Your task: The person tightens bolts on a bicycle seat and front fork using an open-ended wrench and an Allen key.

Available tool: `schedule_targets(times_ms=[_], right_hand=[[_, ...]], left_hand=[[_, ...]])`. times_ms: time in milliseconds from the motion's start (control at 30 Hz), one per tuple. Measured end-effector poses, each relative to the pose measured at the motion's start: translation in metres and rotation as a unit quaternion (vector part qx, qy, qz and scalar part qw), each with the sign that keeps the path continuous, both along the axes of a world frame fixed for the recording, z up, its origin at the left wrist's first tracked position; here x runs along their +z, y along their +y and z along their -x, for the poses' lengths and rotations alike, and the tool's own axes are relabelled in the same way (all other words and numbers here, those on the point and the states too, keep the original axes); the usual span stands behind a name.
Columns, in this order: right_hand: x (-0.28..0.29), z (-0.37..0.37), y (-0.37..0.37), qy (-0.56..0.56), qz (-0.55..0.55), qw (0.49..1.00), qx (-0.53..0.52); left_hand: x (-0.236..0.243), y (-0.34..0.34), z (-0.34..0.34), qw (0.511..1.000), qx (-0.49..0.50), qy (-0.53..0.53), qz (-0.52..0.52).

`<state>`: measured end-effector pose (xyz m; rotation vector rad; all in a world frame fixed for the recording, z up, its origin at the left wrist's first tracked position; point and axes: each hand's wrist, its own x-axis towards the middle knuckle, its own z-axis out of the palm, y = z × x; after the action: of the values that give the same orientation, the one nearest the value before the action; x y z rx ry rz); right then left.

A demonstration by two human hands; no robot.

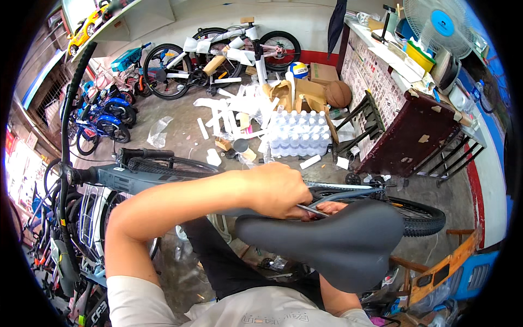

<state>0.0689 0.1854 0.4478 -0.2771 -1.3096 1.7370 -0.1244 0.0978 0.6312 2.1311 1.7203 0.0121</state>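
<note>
A grey bicycle point(128, 180) stands crosswise in front of me, handlebar point(66, 163) to the left and rear wheel point(427, 218) to the right. Its black saddle point(327, 240) covers part of my work area. My left hand point(279, 191) reaches across the frame, fingers closed on a thin metal tool point(313, 210) just beyond the saddle; the tool's exact kind does not show. Close by, past the saddle's edge, a few fingers of my right hand point(330, 207) show beside the tool. The saddle hides the rest of that hand, so its grip is unclear.
Shrink-wrapped water bottles point(299, 133), white packing scraps point(234, 111) and a basketball point(338, 94) lie beyond the bicycle. Another wrapped bicycle point(218, 60) leans at the back wall. Children's bikes point(111, 117) crowd the left. A counter point(408, 131) and wooden chair point(447, 267) are right.
</note>
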Motion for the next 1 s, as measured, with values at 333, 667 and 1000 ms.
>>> schedule_targets(times_ms=[333, 667, 1000], right_hand=[[0.037, -0.003, 0.001, -0.087, -0.022, 0.996, 0.003], [0.067, -0.011, -0.006, -0.099, 0.201, 0.97, 0.097], [0.064, -0.006, -0.015, -0.112, 0.15, 0.978, 0.09]], left_hand=[[-0.105, 0.036, 0.011, 0.976, -0.05, -0.064, -0.203], [-0.049, 0.013, 0.022, 0.986, -0.038, 0.055, -0.153], [0.047, -0.003, -0.021, 0.975, -0.05, 0.219, -0.008]])
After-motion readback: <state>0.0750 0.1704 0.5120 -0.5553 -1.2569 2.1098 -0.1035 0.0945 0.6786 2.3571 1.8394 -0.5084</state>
